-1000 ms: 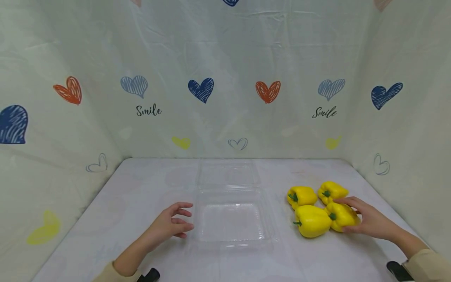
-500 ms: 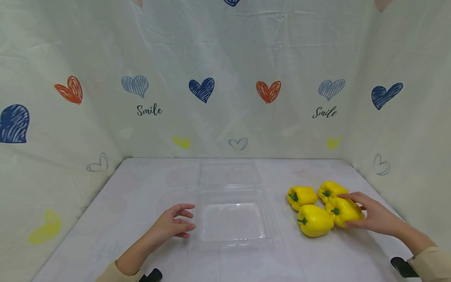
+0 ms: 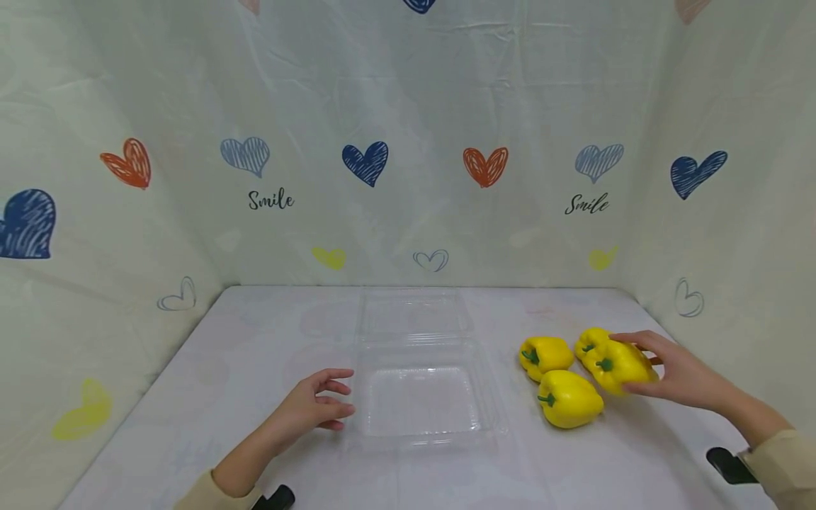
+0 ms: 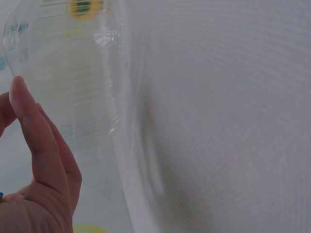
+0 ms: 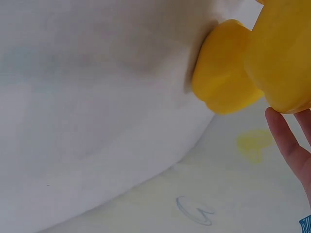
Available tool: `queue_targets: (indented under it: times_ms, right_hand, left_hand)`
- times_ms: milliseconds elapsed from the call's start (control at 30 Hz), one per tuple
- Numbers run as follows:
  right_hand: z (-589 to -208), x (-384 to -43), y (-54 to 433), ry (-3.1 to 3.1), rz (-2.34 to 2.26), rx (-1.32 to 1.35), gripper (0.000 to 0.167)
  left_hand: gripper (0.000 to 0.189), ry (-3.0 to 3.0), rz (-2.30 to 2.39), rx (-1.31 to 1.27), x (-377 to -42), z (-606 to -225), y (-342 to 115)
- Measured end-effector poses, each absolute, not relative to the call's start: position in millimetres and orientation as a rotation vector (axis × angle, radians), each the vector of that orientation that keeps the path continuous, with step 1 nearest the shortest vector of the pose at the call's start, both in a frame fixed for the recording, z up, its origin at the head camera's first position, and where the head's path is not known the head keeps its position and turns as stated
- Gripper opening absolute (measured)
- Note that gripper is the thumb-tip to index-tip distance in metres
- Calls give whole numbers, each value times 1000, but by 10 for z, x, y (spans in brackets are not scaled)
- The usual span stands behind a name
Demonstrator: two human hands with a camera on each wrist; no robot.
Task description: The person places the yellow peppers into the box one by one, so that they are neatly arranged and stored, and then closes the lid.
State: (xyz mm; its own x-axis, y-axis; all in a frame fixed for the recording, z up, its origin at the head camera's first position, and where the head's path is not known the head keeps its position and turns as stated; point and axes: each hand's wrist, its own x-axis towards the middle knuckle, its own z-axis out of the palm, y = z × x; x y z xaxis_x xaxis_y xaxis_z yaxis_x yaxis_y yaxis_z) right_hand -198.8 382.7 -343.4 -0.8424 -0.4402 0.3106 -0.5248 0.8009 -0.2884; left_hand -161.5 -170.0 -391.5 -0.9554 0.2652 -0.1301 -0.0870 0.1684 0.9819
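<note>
A right hand [image 3: 676,372] grips a yellow pepper [image 3: 620,365] above the bench [image 3: 255,354]; the left hand [image 3: 312,407], fingers loosely open, rests beside a clear container [image 3: 421,397].

Free room and obstacles on the table [image 3: 255,354]

Bare cloth lies left of the open clear container [image 3: 417,389]; three yellow peppers [image 3: 569,398] crowd the right, near the backdrop wall [image 3: 733,269].
</note>
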Motion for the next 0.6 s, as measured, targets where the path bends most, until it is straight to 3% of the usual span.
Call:
queue_targets:
  times_ms: [600]
  right_hand:
    - [-3293,-2069,3546,-2761,543,775,69]
  left_hand:
    - [66,2169,1861,163,-1621,-3898,-1688]
